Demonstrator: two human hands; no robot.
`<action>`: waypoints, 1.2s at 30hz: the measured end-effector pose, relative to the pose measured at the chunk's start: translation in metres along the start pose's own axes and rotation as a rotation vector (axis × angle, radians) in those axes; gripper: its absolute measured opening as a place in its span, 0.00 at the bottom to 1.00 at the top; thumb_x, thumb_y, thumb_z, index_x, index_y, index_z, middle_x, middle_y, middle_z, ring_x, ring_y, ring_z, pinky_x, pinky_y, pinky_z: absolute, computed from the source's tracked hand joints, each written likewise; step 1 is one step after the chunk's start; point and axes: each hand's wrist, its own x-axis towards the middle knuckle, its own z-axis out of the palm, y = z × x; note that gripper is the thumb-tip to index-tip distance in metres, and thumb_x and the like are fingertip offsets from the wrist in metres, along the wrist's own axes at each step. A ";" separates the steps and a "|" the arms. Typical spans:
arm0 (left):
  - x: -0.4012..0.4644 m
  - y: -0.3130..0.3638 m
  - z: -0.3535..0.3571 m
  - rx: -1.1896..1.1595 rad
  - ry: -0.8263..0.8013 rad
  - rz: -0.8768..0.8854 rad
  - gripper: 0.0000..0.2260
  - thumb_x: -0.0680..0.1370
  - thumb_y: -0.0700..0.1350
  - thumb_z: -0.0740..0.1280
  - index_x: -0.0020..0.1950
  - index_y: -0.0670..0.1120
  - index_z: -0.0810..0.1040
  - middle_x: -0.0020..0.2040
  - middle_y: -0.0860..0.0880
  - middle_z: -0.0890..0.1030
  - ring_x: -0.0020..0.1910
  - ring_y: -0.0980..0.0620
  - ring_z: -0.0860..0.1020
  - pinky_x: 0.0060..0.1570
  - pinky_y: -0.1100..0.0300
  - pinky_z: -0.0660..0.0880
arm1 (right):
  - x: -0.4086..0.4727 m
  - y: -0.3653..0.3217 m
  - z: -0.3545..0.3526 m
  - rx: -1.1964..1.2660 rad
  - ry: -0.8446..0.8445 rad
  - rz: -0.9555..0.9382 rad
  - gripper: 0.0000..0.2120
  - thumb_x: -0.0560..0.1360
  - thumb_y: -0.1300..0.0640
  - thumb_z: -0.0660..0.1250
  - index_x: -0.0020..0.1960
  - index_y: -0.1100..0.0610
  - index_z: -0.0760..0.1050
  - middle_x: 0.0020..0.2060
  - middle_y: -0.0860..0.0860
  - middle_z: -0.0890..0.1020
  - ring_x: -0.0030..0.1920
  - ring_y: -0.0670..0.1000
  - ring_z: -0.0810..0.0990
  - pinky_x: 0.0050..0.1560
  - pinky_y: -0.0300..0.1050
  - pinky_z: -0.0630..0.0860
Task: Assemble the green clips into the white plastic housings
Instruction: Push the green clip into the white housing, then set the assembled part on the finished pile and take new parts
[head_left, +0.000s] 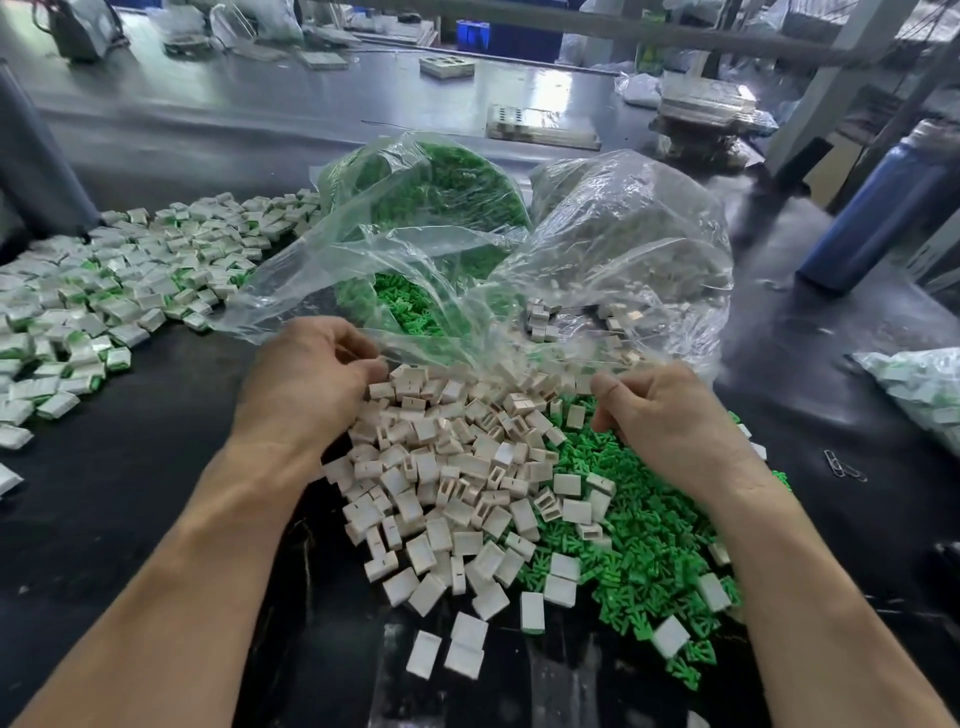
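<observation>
- Left hand (306, 379) has its fingers curled, pinching the clear bag (467, 249) edge.
- Right hand (660, 410) has its fingers curled; what it holds cannot be told.
- White housings (457, 478) lie heaped between both hands.
- Green clips (639, 545) spread under the right hand.

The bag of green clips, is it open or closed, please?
Open: the bag of green clips gapes toward the table, clips spilling from its mouth.
</observation>
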 end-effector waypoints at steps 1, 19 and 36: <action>0.003 -0.003 -0.002 0.029 0.023 -0.028 0.06 0.77 0.46 0.77 0.42 0.54 0.83 0.37 0.57 0.83 0.36 0.59 0.81 0.31 0.63 0.71 | 0.000 0.001 -0.001 -0.016 -0.007 0.009 0.19 0.82 0.39 0.64 0.38 0.42 0.84 0.23 0.47 0.75 0.22 0.46 0.68 0.27 0.40 0.67; 0.000 -0.002 0.010 0.052 0.122 0.051 0.07 0.78 0.50 0.75 0.44 0.50 0.81 0.38 0.51 0.83 0.38 0.48 0.83 0.41 0.48 0.83 | 0.001 0.009 -0.002 -0.077 0.028 0.039 0.18 0.80 0.39 0.68 0.41 0.52 0.83 0.24 0.44 0.78 0.20 0.41 0.70 0.20 0.29 0.64; -0.005 0.001 0.028 0.132 -0.069 0.042 0.07 0.82 0.44 0.69 0.56 0.56 0.83 0.47 0.57 0.83 0.48 0.55 0.81 0.53 0.55 0.80 | -0.002 0.005 -0.001 -0.114 -0.028 0.034 0.12 0.79 0.40 0.70 0.43 0.47 0.81 0.32 0.44 0.82 0.27 0.38 0.76 0.28 0.32 0.68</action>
